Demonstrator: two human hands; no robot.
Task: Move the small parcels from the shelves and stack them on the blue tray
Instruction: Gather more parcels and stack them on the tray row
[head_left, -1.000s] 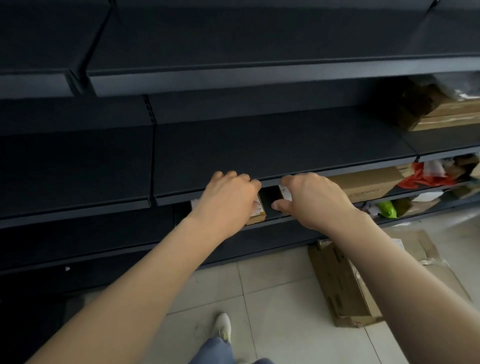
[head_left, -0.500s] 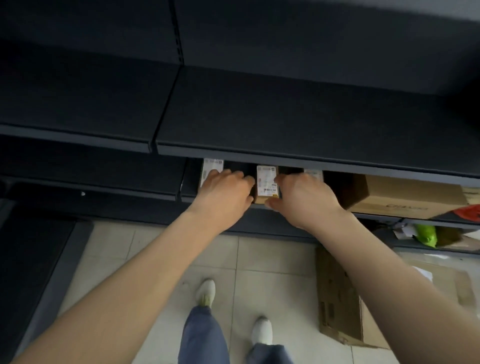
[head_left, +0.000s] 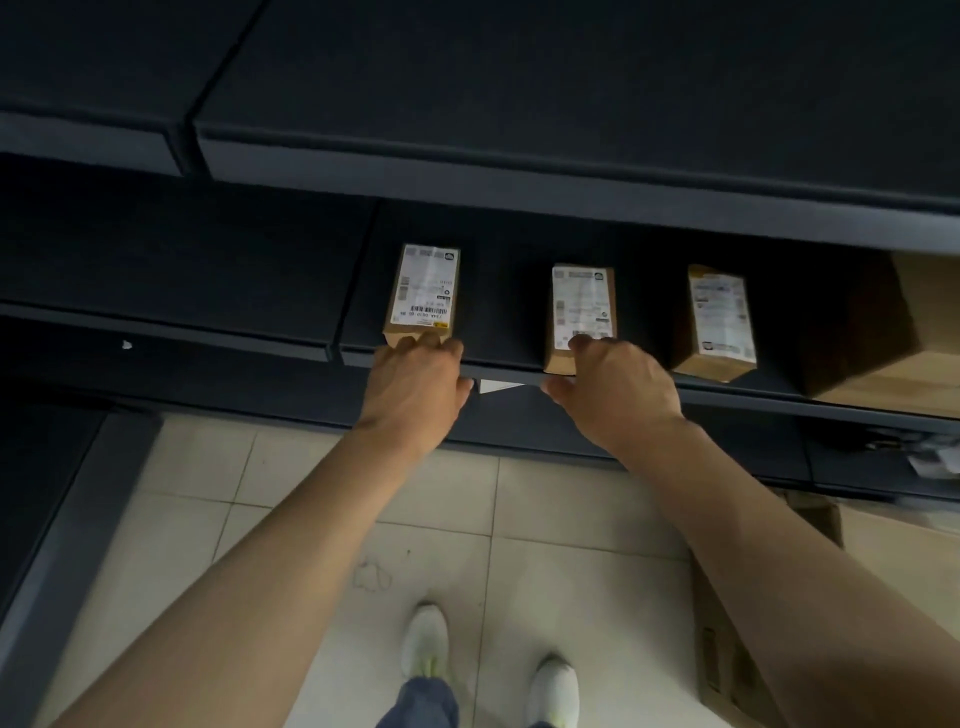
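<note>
Three small brown parcels with white labels lie on a low dark shelf (head_left: 519, 249). My left hand (head_left: 415, 384) has its fingers curled over the near end of the left parcel (head_left: 423, 291), thumb below the shelf lip. The fingers of my right hand (head_left: 613, 389) lie on the near end of the middle parcel (head_left: 584, 306), with the thumb under its front face. The right parcel (head_left: 719, 322) lies untouched beside that hand. The blue tray is out of view.
A large cardboard box (head_left: 893, 353) stands on the same shelf at the right. Another shelf board (head_left: 519, 104) overhangs closely above. A cardboard box (head_left: 737, 649) lies on the tiled floor at the right, near my white shoes (head_left: 426, 644).
The view has tilted down and closer, so all three parcels show in full. My hands have slid back to the near ends of the left and middle parcels.
</note>
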